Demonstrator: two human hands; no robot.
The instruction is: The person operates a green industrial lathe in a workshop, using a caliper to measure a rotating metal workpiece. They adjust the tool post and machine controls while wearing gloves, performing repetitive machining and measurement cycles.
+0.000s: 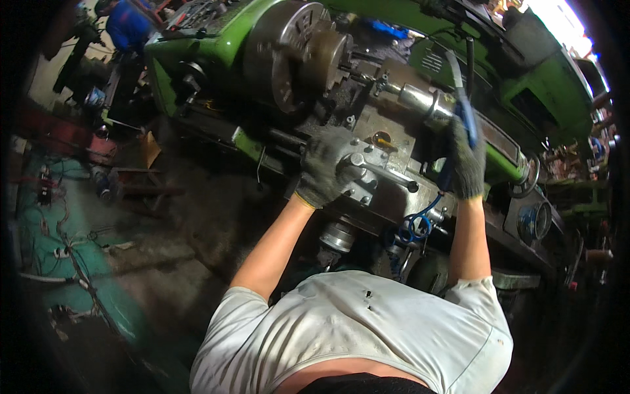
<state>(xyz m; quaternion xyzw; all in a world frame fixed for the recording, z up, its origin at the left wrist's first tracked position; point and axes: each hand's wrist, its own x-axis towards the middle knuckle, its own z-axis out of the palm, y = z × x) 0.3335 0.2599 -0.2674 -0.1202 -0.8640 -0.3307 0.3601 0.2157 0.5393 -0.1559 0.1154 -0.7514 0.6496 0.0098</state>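
Observation:
My left hand [323, 169], in a dark grey knit glove, lies against the left side of the lathe's tool post [359, 188]. Its fingers are smeared by motion, so I cannot tell how they are set. From the top of the post a clamping lever [388, 176] points right. My right hand [466, 167], gloved alike, is closed around a blue air blow gun [467, 121] with a pale nozzle pointing away from me. A blue coiled hose [417, 227] hangs below that hand. Beyond the tool post, a drill bit [365, 78] sits in the tailstock quill [419, 99], facing the chuck.
The big metal chuck [282, 59] stands at the far left of the green lathe [225, 41]. A tailstock handwheel [528, 176] is at the right. Cables [84, 279] lie on the green floor at left. Another person in blue [128, 26] is at the far left.

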